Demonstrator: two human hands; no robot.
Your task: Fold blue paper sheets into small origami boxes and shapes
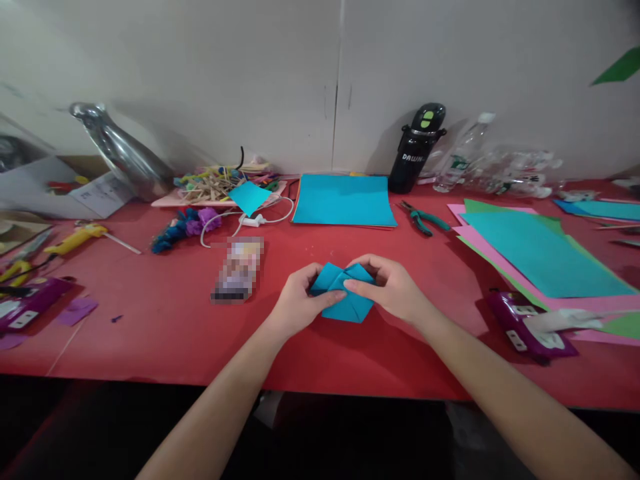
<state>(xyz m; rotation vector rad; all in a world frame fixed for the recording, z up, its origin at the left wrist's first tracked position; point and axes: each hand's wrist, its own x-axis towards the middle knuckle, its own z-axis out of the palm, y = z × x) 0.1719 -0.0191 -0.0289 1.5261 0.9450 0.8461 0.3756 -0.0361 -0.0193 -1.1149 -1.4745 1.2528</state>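
Head view: the left hand [299, 300] and right hand [394, 287] both pinch one folded blue paper [350, 311], thumbs on its front, other fingers mostly hidden behind, over the near middle of the bench [175, 340]. The step seems to be folding; the next move probably calls for steady thumbs keeping the layers aligned. Counted around it: one pair of pliers [427, 220], one black flask [417, 153], one glue gun [75, 241], two purple power strips [502, 316].

Turquoise sheet of folded paper [351, 307], many-sided outline, two pointed corners at its top edge, flaps overlapping, diagonal creases across its face, just below frame centre.
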